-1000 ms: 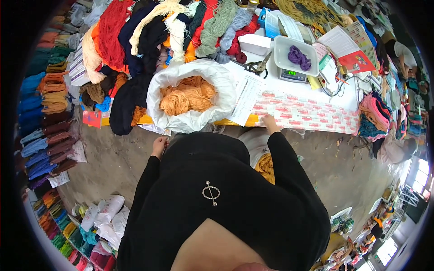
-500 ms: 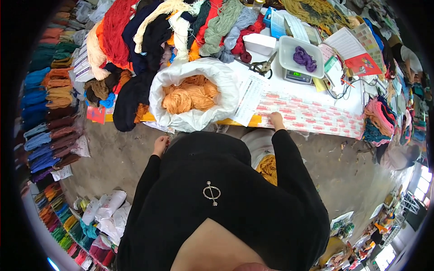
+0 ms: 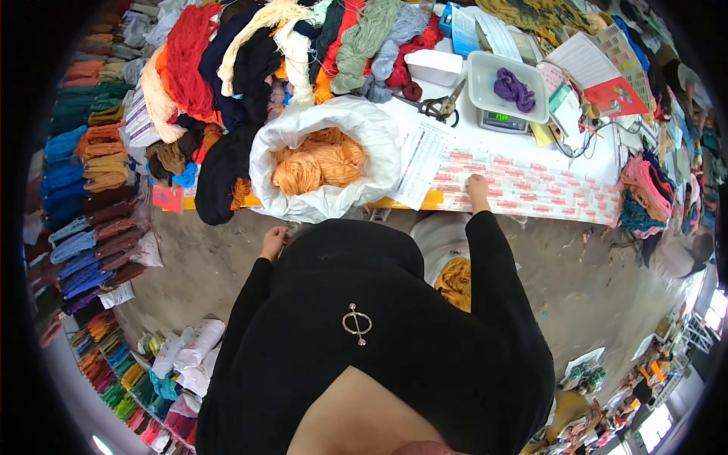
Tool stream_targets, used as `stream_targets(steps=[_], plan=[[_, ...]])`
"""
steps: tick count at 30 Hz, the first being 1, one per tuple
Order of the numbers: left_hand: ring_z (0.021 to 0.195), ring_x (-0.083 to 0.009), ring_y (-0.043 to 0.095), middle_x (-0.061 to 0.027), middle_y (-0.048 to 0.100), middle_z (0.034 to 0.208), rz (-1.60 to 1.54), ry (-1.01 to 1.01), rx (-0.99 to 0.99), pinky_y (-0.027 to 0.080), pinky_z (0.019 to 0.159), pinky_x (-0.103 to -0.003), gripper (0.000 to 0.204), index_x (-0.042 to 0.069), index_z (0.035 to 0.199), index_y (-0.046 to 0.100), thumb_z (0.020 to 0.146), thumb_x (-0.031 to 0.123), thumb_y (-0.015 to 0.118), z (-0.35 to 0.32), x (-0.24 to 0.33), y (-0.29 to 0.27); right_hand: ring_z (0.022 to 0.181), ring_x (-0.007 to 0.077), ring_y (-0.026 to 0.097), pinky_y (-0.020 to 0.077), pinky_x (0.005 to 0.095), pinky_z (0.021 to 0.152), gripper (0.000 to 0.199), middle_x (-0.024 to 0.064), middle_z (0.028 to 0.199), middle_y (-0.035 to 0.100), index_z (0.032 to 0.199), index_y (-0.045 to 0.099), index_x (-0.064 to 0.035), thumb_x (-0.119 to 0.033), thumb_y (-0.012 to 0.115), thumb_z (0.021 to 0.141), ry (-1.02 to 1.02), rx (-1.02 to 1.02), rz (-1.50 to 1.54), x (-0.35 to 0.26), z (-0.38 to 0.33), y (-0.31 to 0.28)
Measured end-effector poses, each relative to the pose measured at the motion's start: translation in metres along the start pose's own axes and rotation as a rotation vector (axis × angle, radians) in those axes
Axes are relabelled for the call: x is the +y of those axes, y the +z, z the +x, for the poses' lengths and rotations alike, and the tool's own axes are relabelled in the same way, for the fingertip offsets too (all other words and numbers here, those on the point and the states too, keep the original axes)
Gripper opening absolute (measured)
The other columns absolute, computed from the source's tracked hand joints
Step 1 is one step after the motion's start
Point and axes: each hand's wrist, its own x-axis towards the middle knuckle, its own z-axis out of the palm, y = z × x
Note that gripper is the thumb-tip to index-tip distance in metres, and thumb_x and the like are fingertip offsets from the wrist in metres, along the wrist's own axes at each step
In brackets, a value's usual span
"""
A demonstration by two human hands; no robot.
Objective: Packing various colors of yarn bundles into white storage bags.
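Note:
My left hand [image 3: 274, 243] hangs low beside my body, fingers loosely curled, with nothing seen in them. It is nearest to the front of a white sack [image 3: 262, 171] that stands open at the table's edge, with light orange yarn [image 3: 322, 163] inside. Over the front part of the table, my right hand [image 3: 478, 189] is curled closed above a red-and-white patterned covering [image 3: 538, 186]; no object shows in it. Beyond that hand, a digital scale [image 3: 502, 121] carries a clear plastic tub [image 3: 479, 85] holding a purple yarn skein [image 3: 514, 89].
Scissors [image 3: 444, 108] and a printed sheet [image 3: 421, 155] lie right of the sack. Colourful yarn skeins [image 3: 189, 64] cover the back left. Another sack, with golden yarn [image 3: 455, 282], stands below the table edge by my right arm. Yarn stacks [image 3: 68, 189] line the left.
My right hand has moved forward and slightly right, from the table's front edge to over the patterned covering. My left hand has barely shifted. The view has turned a little.

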Motion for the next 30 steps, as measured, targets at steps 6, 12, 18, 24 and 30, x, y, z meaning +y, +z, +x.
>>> stream_targets(steps=[6,12,18,24,30], plan=[[0.064,-0.0112,0.055,-0.0039,0.061,0.073,0.072,0.039,-0.005,0.044,0.059,-0.025,0.020,0.003,0.092,0.062,0.090,0.019,0.051,0.000,0.002,0.000,0.069,0.0317,0.061,0.0487,0.0405,0.065,0.019,0.0154,0.072,0.063,0.075,0.061,-0.0030,-0.020,0.053,0.076,-0.449,-0.192,-0.587,-0.018,0.067,-0.044],[0.062,-0.0098,0.053,-0.0034,0.060,0.073,0.139,-0.008,0.002,0.043,0.058,-0.024,0.019,0.003,0.091,0.062,0.090,0.019,0.052,-0.014,0.007,-0.004,0.071,0.0290,0.063,0.0485,0.0367,0.070,0.025,0.0146,0.077,0.066,0.091,0.065,-0.0012,-0.022,0.057,0.079,-0.465,0.446,0.027,-0.153,0.138,-0.116],[0.058,-0.0070,0.049,-0.0010,0.059,0.070,0.111,0.007,0.042,0.039,0.052,-0.022,0.019,0.002,0.089,0.061,0.089,0.019,0.054,-0.040,0.006,-0.007,0.112,0.0366,0.047,0.0396,0.0473,0.089,0.034,0.0157,0.117,0.055,0.102,0.064,-0.0064,-0.027,0.053,0.077,-0.541,0.374,-0.760,-0.229,0.187,-0.130],[0.057,-0.0070,0.049,-0.0015,0.059,0.071,0.191,-0.041,0.110,0.039,0.052,-0.022,0.021,0.001,0.091,0.061,0.090,0.020,0.053,-0.062,0.004,-0.011,0.115,0.0371,0.042,0.0356,0.0515,0.090,0.034,0.0110,0.121,0.053,0.107,0.063,-0.0084,-0.022,0.046,0.082,-0.293,0.158,-0.919,-0.250,0.188,-0.100],[0.066,-0.0091,0.055,-0.0031,0.061,0.080,0.287,-0.039,0.055,0.042,0.058,-0.022,0.025,0.003,0.100,0.059,0.091,0.024,0.052,-0.064,0.002,-0.018,0.096,0.0318,0.058,0.0455,0.0392,0.083,0.032,0.0141,0.095,0.065,0.097,0.065,-0.0035,-0.023,0.052,0.076,-0.351,0.374,-0.753,-0.264,0.194,-0.117]])
